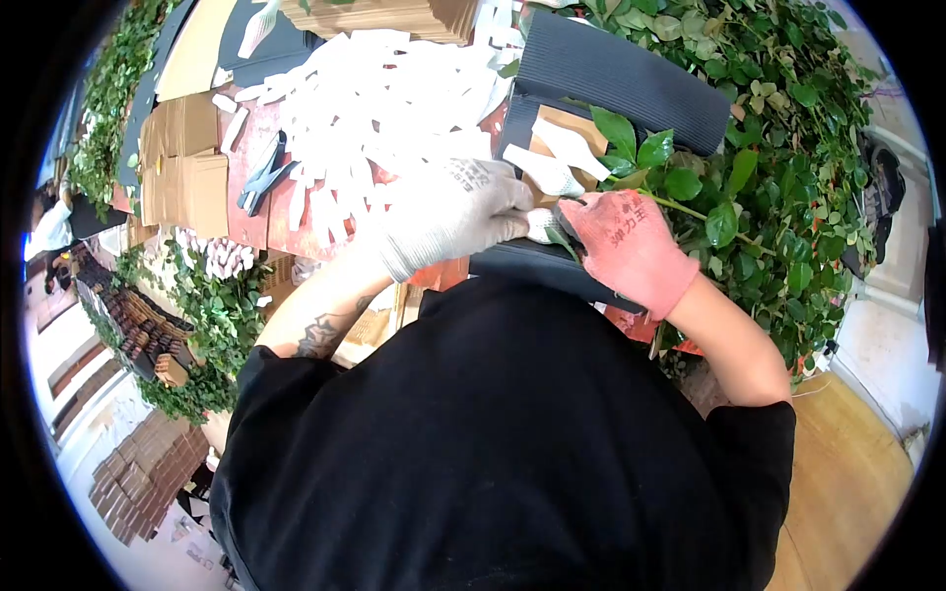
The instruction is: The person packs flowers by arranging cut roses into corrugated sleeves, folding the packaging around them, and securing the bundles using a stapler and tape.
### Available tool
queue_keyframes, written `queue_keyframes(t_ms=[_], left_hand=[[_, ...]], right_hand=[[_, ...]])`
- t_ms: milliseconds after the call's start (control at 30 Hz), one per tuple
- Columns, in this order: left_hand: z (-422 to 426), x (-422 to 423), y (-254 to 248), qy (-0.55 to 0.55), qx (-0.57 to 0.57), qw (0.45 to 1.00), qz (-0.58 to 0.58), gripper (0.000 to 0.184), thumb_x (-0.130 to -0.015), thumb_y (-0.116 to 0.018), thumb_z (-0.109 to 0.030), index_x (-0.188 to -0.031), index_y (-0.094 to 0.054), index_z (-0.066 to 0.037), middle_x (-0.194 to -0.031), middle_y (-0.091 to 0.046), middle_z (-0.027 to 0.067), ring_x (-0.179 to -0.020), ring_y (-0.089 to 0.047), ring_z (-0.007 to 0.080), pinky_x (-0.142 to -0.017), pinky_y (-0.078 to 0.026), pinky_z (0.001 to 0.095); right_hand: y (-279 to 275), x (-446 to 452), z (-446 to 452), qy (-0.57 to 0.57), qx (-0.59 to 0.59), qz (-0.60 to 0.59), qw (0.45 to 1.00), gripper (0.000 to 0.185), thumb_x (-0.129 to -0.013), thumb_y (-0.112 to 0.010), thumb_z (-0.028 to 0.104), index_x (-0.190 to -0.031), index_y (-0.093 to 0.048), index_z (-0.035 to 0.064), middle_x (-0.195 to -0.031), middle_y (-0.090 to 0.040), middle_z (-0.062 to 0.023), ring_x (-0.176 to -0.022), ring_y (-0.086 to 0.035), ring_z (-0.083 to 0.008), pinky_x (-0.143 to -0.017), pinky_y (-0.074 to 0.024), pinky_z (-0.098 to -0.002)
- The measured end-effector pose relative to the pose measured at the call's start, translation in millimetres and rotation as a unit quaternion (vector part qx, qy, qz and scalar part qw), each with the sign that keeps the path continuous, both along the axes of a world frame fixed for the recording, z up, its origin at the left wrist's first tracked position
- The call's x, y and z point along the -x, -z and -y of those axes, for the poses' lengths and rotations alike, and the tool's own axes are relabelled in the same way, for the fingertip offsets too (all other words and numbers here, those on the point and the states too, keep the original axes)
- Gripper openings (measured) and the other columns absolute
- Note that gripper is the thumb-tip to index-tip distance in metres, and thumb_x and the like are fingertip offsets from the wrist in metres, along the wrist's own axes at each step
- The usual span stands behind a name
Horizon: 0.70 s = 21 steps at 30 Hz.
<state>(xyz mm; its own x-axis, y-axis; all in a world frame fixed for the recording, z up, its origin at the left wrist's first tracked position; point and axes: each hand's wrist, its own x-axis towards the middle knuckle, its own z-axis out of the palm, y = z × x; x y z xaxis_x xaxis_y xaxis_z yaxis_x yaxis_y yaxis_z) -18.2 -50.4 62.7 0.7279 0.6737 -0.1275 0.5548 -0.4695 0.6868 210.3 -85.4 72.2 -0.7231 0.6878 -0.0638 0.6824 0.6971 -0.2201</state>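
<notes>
My left hand (458, 215), in a whitish knit glove with dark print, has its fingers closed on the left end of a flower in a white net sleeve (540, 226). At that flower's right end, my right hand (631, 246), in a pink glove with dark print, is curled round its green base, partly hidden by the fingers. Just beyond my hands, more white-sleeved flowers (544, 171) lie on brown card inside a black corrugated box (616, 74). Leafy green stems (680, 202) extend to the right from them.
White net sleeves (379, 98) are heaped on the red table (266, 128). A blue-grey hand tool (263, 177) lies left of the heap, near brown cardboard pieces (184, 163). Dense foliage (778, 108) fills the right side. More leafy sleeved flowers (222, 258) are at left.
</notes>
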Motion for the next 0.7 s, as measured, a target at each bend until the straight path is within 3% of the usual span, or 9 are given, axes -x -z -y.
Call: queue_keyframes(t_ms=[267,400,500,633,667,700], left_hand=[[-3.1,-2.2,3.4,0.02,0.001,0.999,-0.04,0.024,-0.078,-0.07,-0.023,-0.093,-0.066,-0.005,-0.083,-0.063,0.01,-0.083,-0.062,0.0268,-0.073,-0.048,0.0356],[-7.0,-2.3,-2.8,-0.004,0.132,0.989,-0.06,0.02,-0.078,-0.072,-0.017,-0.092,-0.067,-0.003,-0.082,-0.066,0.0086,-0.077,-0.064,0.0195,-0.07,-0.049,0.0311],[-5.7,5.3,13.4,-0.075,0.21,0.973,0.06,0.01,-0.08,-0.069,-0.008,-0.086,-0.067,-0.001,-0.078,-0.065,0.0043,-0.072,-0.059,0.0107,-0.067,-0.048,0.0265],[-8.0,22.2,-1.9,-0.091,0.205,0.972,0.069,0.009,-0.079,-0.066,-0.004,-0.087,-0.067,0.0,-0.077,-0.064,0.0056,-0.071,-0.059,0.0115,-0.065,-0.048,0.0262],[-10.9,37.8,-0.6,-0.123,0.189,0.974,0.033,0.009,-0.08,-0.065,-0.005,-0.087,-0.067,0.0,-0.076,-0.064,0.0051,-0.071,-0.058,0.0102,-0.064,-0.048,0.0262],[-17.7,55.7,0.1,-0.166,0.152,0.971,-0.076,0.01,-0.079,-0.064,-0.005,-0.086,-0.067,0.001,-0.074,-0.064,0.0066,-0.067,-0.06,0.0152,-0.064,-0.048,0.0283]], right_hand=[[-0.7,-3.2,1.6,0.011,0.022,0.01,1.0,0.034,-0.078,-0.053,0.012,-0.111,-0.057,0.0044,-0.093,-0.062,-0.0107,-0.09,-0.058,-0.0281,-0.077,-0.0463,-0.0401],[0.1,-10.2,5.8,0.027,0.093,-0.055,0.994,0.038,-0.077,-0.054,0.008,-0.114,-0.055,0.0003,-0.1,-0.06,-0.0168,-0.097,-0.057,-0.0322,-0.087,-0.045,-0.042],[2.2,-10.5,6.7,0.068,0.105,-0.071,0.99,0.041,-0.076,-0.055,0.008,-0.116,-0.053,0.0004,-0.101,-0.06,-0.0175,-0.098,-0.056,-0.0329,-0.089,-0.0439,-0.0426],[13.4,-16.0,10.8,0.071,0.086,-0.102,0.988,0.039,-0.076,-0.055,0.008,-0.115,-0.053,0.0016,-0.104,-0.059,-0.0185,-0.1,-0.055,-0.0345,-0.092,-0.0423,-0.0434],[19.3,-21.4,10.6,0.074,0.165,-0.193,0.965,0.035,-0.079,-0.054,0.009,-0.114,-0.054,0.0027,-0.104,-0.059,-0.0157,-0.1,-0.055,-0.0304,-0.09,-0.0437,-0.0402],[24.6,-27.1,10.9,0.073,0.239,-0.282,0.926,0.031,-0.082,-0.054,0.01,-0.113,-0.054,0.0038,-0.105,-0.059,-0.0129,-0.099,-0.056,-0.0263,-0.089,-0.0451,-0.037]])
